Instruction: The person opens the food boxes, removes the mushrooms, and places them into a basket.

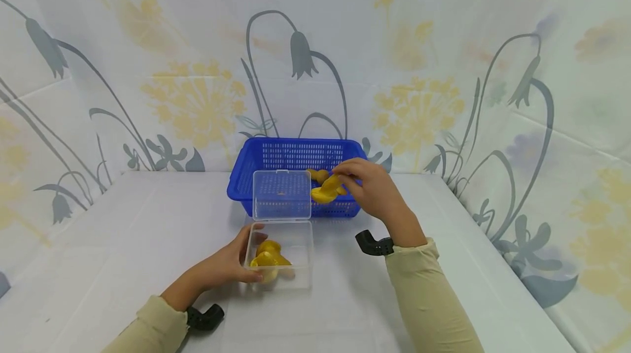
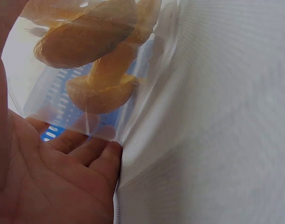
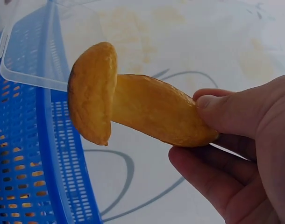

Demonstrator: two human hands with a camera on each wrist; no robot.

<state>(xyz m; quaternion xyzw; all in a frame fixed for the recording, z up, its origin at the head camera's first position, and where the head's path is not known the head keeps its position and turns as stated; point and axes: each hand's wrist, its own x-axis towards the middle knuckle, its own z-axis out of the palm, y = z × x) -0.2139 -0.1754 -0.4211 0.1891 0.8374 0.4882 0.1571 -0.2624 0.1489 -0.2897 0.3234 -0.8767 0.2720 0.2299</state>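
Note:
My right hand [image 1: 366, 186] pinches a yellow-brown mushroom [image 3: 154, 109] by the end of its stem, thumb on one side and fingers on the other. In the head view this mushroom hangs over the front of the blue basket [image 1: 237, 180], cap toward the left. A clear plastic box [image 1: 298, 282] stands on the table with its lid [image 1: 282, 208] swung up at the back. My left hand [image 1: 227, 262] grips the box at its left side, thumb at the front and fingers behind. Inside the box lie yellow mushrooms [image 2: 100, 93], seen through its wall.
More mushrooms [image 1: 320, 175] lie in the basket, partly hidden by the right hand. The raised lid stands in front of the basket's left half. A flower-printed cloth [image 1: 197, 29] rises behind the white table [image 1: 162, 216].

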